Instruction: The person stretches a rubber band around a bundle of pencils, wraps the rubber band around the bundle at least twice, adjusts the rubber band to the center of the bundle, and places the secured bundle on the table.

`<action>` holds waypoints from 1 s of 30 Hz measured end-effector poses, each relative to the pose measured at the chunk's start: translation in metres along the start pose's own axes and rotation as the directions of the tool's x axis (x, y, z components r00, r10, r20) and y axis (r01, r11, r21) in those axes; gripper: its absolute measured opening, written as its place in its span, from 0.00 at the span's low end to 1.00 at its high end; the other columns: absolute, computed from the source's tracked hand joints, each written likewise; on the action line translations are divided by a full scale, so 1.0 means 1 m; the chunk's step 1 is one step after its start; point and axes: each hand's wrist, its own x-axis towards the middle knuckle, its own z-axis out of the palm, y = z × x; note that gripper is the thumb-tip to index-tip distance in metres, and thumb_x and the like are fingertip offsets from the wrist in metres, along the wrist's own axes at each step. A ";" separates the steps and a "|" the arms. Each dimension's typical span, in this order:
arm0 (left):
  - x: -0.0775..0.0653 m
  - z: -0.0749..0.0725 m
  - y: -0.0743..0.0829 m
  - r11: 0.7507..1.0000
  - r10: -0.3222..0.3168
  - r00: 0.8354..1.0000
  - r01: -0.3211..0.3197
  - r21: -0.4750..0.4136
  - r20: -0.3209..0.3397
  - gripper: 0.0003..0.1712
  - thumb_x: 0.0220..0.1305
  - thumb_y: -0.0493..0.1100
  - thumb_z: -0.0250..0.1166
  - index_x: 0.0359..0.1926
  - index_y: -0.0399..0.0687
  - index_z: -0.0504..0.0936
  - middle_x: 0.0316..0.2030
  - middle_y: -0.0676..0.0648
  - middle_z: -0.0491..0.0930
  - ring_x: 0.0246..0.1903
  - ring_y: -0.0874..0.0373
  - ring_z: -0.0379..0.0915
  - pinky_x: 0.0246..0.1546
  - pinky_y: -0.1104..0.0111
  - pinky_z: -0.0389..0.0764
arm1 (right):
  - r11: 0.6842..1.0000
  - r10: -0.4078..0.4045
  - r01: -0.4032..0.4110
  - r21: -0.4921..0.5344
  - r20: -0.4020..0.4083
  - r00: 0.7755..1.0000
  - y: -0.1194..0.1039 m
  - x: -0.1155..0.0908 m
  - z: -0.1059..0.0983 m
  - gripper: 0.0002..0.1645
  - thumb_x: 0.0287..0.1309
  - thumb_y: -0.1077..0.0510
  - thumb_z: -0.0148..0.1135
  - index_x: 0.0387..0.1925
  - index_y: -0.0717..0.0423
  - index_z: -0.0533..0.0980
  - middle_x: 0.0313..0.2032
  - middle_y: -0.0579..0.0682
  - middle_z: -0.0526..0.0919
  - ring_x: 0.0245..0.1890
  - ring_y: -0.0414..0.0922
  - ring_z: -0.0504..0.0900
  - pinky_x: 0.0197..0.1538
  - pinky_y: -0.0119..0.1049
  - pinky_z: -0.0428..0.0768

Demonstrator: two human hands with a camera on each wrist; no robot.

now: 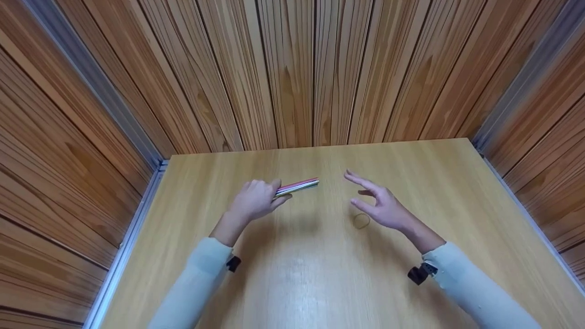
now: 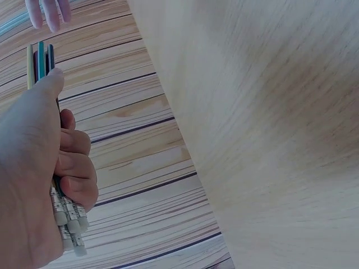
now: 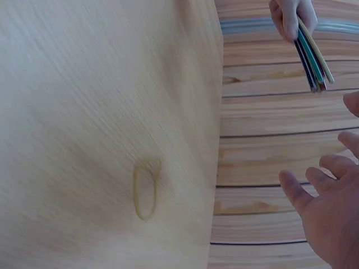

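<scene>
My left hand (image 1: pixel 256 199) grips a bundle of colored pencils (image 1: pixel 299 185) above the table, their far ends pointing to the right. In the left wrist view, fingers wrap the pencils (image 2: pixel 40 61) and several white eraser ends (image 2: pixel 70 218) stick out below the palm. My right hand (image 1: pixel 381 203) holds nothing; its fingers are spread and extended toward the bundle, apart from it. A thin yellowish rubber band (image 1: pixel 361 221) lies on the table just below the right hand, and shows as a narrow loop in the right wrist view.
The light wooden table (image 1: pixel 292 283) spans the space under both hands. Wood-plank walls (image 1: pixel 297 73) stand behind it and at both sides, with grey metal rails (image 1: pixel 132 237) along the side edges. A small black camera sits on each wrist.
</scene>
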 end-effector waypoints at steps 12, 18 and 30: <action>-0.002 -0.002 -0.001 0.998 -0.060 0.997 0.061 -0.020 0.054 0.23 0.86 0.59 0.63 0.54 0.43 0.81 0.26 0.51 0.70 0.24 0.58 0.65 0.26 0.68 0.64 | 0.951 -0.052 0.104 -0.291 0.182 0.982 0.005 0.009 -0.022 0.26 0.68 0.61 0.78 0.66 0.53 0.85 0.67 0.58 0.87 0.70 0.62 0.84 0.72 0.67 0.81; -0.002 -0.004 0.001 0.997 -0.073 0.996 0.074 -0.013 0.055 0.22 0.86 0.59 0.63 0.54 0.43 0.81 0.26 0.50 0.71 0.25 0.57 0.66 0.27 0.67 0.64 | 0.908 0.047 0.063 -0.414 0.250 0.967 0.014 0.008 -0.027 0.24 0.66 0.57 0.80 0.62 0.52 0.87 0.61 0.55 0.88 0.67 0.61 0.85 0.69 0.66 0.83; -0.007 -0.001 0.001 0.996 -0.088 0.994 0.088 0.013 0.065 0.21 0.85 0.58 0.63 0.55 0.44 0.79 0.27 0.50 0.70 0.26 0.56 0.66 0.28 0.66 0.64 | 0.855 0.163 0.024 -0.517 0.312 0.936 0.042 -0.003 -0.020 0.17 0.66 0.61 0.80 0.56 0.55 0.91 0.54 0.54 0.91 0.59 0.60 0.89 0.64 0.64 0.86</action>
